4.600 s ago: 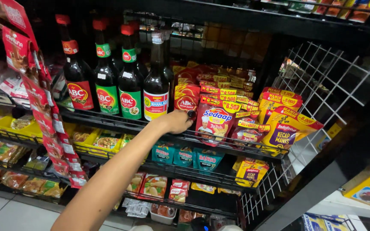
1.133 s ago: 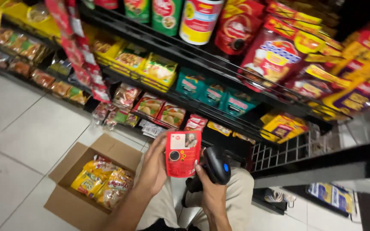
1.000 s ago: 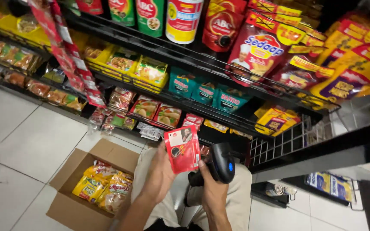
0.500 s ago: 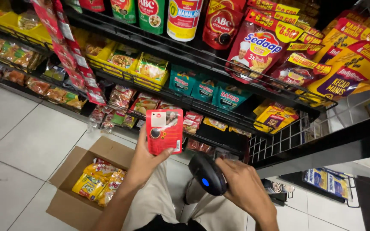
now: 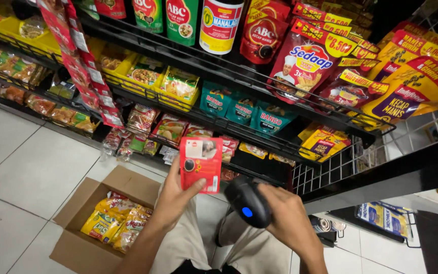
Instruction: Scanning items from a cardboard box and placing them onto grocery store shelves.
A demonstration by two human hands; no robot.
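Note:
My left hand (image 5: 174, 197) holds a flat red sauce pouch (image 5: 201, 163) upright in front of the lower shelves, its printed back toward me. My right hand (image 5: 289, 219) grips a black handheld scanner (image 5: 247, 207) with a small blue light, just right of and below the pouch, its head turned toward the pouch. The two are close but apart. Both forearms rise from the bottom edge over my beige trousers.
An open cardboard box (image 5: 84, 203) with yellow and red packets (image 5: 115, 228) sits on the white tiled floor at lower left. Black wire shelves (image 5: 259, 83) carry sauce bottles, red and yellow pouches and teal sachets (image 5: 239, 109). A strip of hanging red packets (image 5: 84, 71) dangles at left.
Earlier my left hand reached to the upper shelf among the red pouches. Since then the pouch has come down in front of me, and the scanner has shifted lower and right of it.

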